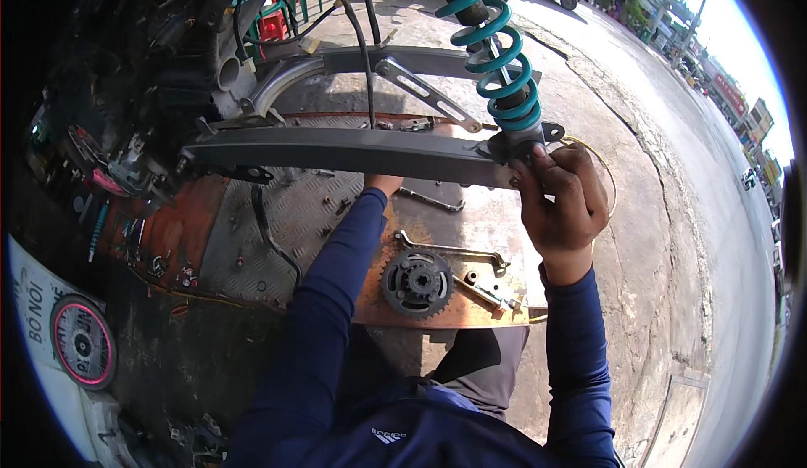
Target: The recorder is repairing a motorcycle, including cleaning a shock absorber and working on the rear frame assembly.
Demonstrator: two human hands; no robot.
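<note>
A grey motorcycle swingarm spans the view from left to right. A shock absorber with a teal coil spring meets the near beam of the swingarm at its right end. My right hand is closed there, thumb and fingers pinched against the shock's lower mount; whatever small part they hold is covered by the fingers. My left hand reaches under the near beam, which hides its fingers. A slotted metal link sits between the two beams of the swingarm.
On the worn board below lie a dark sprocket, a bent metal lever, a long-handled wrench and several small parts. Black cables hang down across the swingarm. A pink-rimmed wheel sign stands at left; a road runs along the right.
</note>
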